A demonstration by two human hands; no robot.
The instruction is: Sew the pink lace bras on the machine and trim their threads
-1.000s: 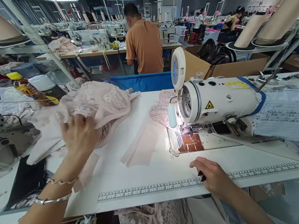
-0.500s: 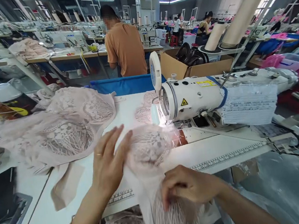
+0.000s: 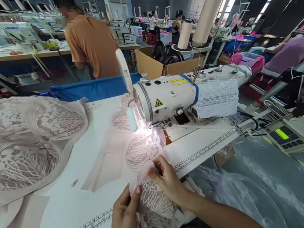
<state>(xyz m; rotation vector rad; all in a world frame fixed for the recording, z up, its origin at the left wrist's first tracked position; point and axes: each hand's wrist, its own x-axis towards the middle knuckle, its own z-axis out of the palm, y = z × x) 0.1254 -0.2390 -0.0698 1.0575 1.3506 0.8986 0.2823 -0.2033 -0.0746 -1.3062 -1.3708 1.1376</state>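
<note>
A pale pink lace bra (image 3: 142, 152) runs from beneath the sewing machine's head (image 3: 163, 97) down over the table's front edge. My left hand (image 3: 126, 209) pinches its edge between thumb and fingers, left of the join between two lace cups. On the other side, my right hand (image 3: 167, 182) is closed on the same fabric, its fingertips close to the left thumb. The lower lace cup (image 3: 154, 199) hangs under both hands toward my lap. The machine's lamp lights the upper cup brightly. Where the needle meets the cloth cannot be made out.
More pale lace pieces (image 3: 20, 152) are heaped on the left, beside a beige fabric strip (image 3: 21, 226). A ruler tape (image 3: 203, 150) lines the table's front edge. Thread cones (image 3: 208, 11) stand behind the machine near a cardboard box (image 3: 149, 62). A co-worker (image 3: 92, 43) sits ahead.
My left hand has come down from the upper cup to the bra's edge and closed on it. My right hand has moved up beside it. The view has turned right.
</note>
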